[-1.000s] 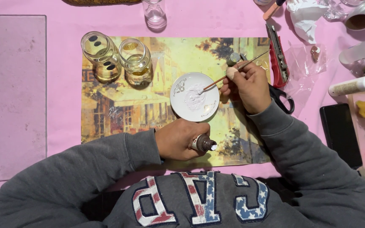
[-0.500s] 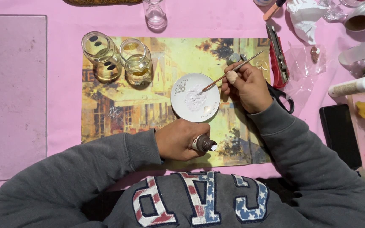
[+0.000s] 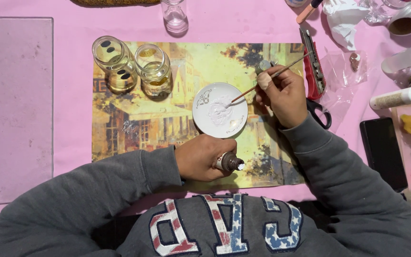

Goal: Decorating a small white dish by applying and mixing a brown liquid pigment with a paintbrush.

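Head view is showing the person working over a printed picture mat (image 3: pixel 134 128) that is lying on a pink tablecloth (image 3: pixel 72 28). The right hand (image 3: pixel 284 95) is pinching a thin brush (image 3: pixel 267 78) between thumb and forefinger, the other fingers curling in close. The brush tip is touching a smear of white paint (image 3: pixel 220 110) in the middle of a small white saucer (image 3: pixel 200 119), which is sitting on the mat just left of that hand. The left hand (image 3: pixel 203 157) is wrapping tightly round a small paint tube (image 3: pixel 229 162), holding it near the mat's lower edge, just below the saucer. The tube's nozzle is pointing right with a bead of white showing at the mouth, and no cap is in sight on it.

Judging from this, the step in hand is working the squeezed white paint with the brush. The next move is calling for a light touch on the saucer so it is not sliding, and for keeping the open tube level and clear of the grey sleeve.

Two glass jars (image 3: pixel 115 62) (image 3: pixel 154 70) of yellowish liquid are standing together at the mat's upper left, well apart from both hands. Scissors (image 3: pixel 318 112) are lying just beside the right hand
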